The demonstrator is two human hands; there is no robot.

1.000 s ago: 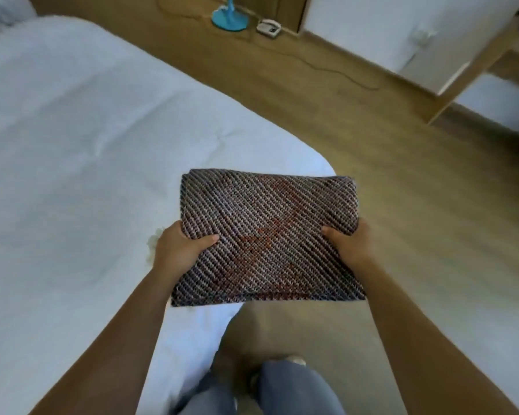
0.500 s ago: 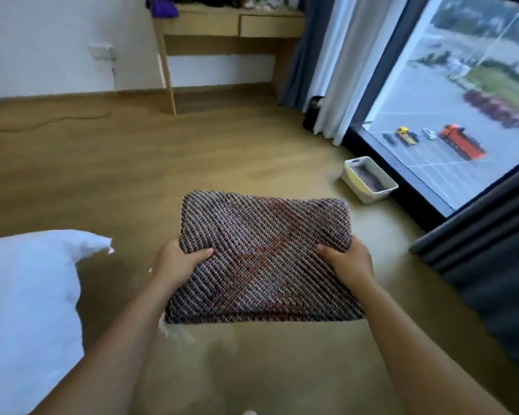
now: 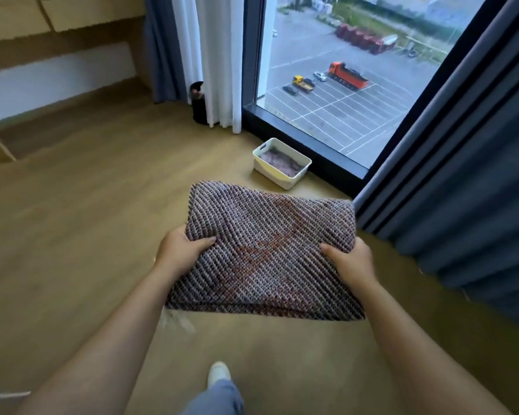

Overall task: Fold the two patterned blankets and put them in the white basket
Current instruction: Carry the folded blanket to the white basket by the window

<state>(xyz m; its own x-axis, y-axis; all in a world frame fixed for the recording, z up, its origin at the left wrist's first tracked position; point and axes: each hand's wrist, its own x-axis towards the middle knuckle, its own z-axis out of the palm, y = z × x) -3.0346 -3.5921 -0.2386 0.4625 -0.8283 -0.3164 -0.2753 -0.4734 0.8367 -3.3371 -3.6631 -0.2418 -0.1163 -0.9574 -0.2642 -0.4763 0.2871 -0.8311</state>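
A folded patterned blanket (image 3: pixel 267 250), woven dark with a reddish motif, hangs flat in the air in front of me. My left hand (image 3: pixel 180 253) grips its left edge, thumb on top. My right hand (image 3: pixel 349 262) grips its right edge the same way. Ahead on the wooden floor, by the window, stands the white basket (image 3: pixel 262 166). A second folded patterned blanket (image 3: pixel 280 163) lies inside it. The held blanket is nearer to me than the basket and apart from it.
A tall window (image 3: pixel 357 85) with a dark sill runs behind the basket. Dark curtains (image 3: pixel 462 190) hang at the right, white and blue curtains (image 3: pixel 210 55) at the left of the window. A black bottle (image 3: pixel 199 103) stands by them. A wooden desk (image 3: pixel 57 31) is far left.
I have turned away from the bed, which has left the view. The window and basket are now ahead and closer. Both hands keep the same hold on the blanket.
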